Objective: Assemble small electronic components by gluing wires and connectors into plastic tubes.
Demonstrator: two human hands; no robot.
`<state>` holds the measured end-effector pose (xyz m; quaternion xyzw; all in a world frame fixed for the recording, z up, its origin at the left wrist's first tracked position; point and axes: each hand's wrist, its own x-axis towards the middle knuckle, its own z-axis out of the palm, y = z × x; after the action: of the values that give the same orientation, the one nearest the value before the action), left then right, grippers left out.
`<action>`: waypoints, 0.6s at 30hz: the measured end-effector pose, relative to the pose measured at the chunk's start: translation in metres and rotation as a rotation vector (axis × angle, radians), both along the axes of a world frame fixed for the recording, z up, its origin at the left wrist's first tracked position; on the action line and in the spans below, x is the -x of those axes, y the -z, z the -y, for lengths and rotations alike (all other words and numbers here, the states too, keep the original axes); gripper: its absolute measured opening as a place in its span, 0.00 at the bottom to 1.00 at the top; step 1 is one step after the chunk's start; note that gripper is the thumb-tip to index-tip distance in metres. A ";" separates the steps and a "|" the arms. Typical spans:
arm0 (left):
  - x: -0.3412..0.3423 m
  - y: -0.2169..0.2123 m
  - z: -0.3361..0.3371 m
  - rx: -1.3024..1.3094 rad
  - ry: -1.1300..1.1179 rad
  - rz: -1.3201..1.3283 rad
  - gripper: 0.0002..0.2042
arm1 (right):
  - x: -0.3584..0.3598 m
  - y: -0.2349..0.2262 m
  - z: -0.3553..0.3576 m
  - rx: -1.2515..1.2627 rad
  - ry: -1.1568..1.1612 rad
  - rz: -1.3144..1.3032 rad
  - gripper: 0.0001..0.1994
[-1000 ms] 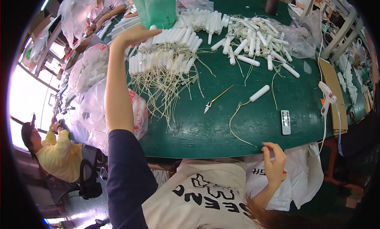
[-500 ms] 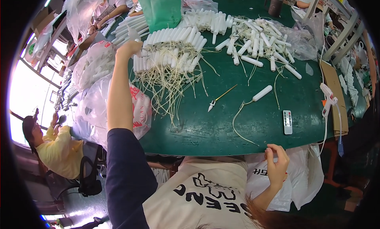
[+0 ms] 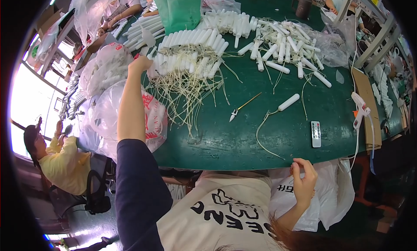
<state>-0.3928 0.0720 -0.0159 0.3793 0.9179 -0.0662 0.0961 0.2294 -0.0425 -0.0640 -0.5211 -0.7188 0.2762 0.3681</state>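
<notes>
My left hand (image 3: 140, 63) reaches far out to the left end of a heap of white tubes with pale wire tails (image 3: 191, 55) on the green table (image 3: 226, 142). Its fingers are curled against the tubes; what it holds is hidden. My right hand (image 3: 304, 181) hovers at the table's near edge with thumb and fingers pinched together, nothing visible in them. Just beyond it ends the long thin wire of a single white tube (image 3: 289, 102). A small pointed tool with a yellow handle (image 3: 243, 108) lies mid-table.
A grey remote (image 3: 316, 133) and a white glue gun (image 3: 359, 108) lie at the right. More loose tubes (image 3: 282, 47) and a green bag (image 3: 180, 10) are at the far side. Clear plastic bags (image 3: 108, 116) hang off the left edge. A seated person in yellow (image 3: 61, 164) is at lower left.
My left hand has drawn back from beside the green bag toward the near left end of the tube heap. My right hand has barely moved.
</notes>
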 end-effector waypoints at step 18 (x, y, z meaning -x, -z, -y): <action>-0.033 -0.030 -0.005 -0.194 -0.056 -0.215 0.24 | 0.001 -0.006 0.000 -0.051 -0.002 0.067 0.04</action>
<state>-0.3596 0.0775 0.0143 0.3515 0.9353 -0.0149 -0.0383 0.2281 -0.0428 -0.0579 -0.5198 -0.7380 0.2406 0.3569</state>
